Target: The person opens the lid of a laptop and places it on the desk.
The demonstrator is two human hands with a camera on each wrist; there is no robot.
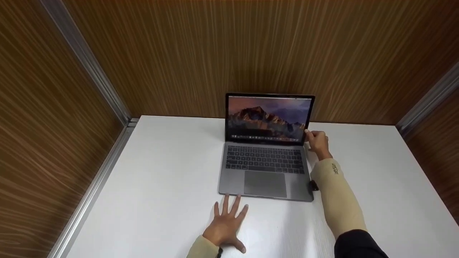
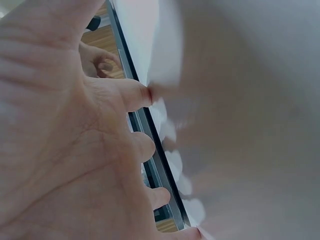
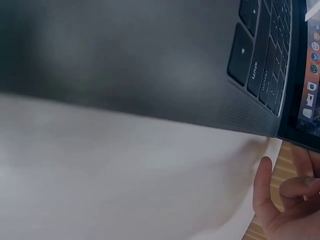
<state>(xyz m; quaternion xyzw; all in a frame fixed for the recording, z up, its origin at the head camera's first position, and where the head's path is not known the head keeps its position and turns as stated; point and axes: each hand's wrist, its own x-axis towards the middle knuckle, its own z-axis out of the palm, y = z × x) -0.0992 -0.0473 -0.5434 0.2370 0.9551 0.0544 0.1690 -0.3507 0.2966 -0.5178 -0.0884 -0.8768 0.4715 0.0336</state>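
A grey laptop (image 1: 265, 184) lies unfolded on the white table, its lit screen (image 1: 269, 118) showing a mountain wallpaper. My right hand (image 1: 317, 141) pinches the lower right edge of that screen, thumb at the front. In the right wrist view some fingers of the right hand (image 3: 295, 210) pass behind the screen edge, while the little finger sticks out. Palm down with fingers spread, my left hand (image 1: 226, 225) rests on the table before the laptop. Its middle fingertips touch or nearly touch the laptop's front edge (image 2: 160, 165).
A wood-grain back wall (image 1: 179, 57) rises close behind the screen. Side panels of wood grain with metal rails (image 1: 93, 71) border the white table (image 1: 161, 161) left and right. A small black object (image 1: 313, 185) sits at the right sleeve, beside the laptop.
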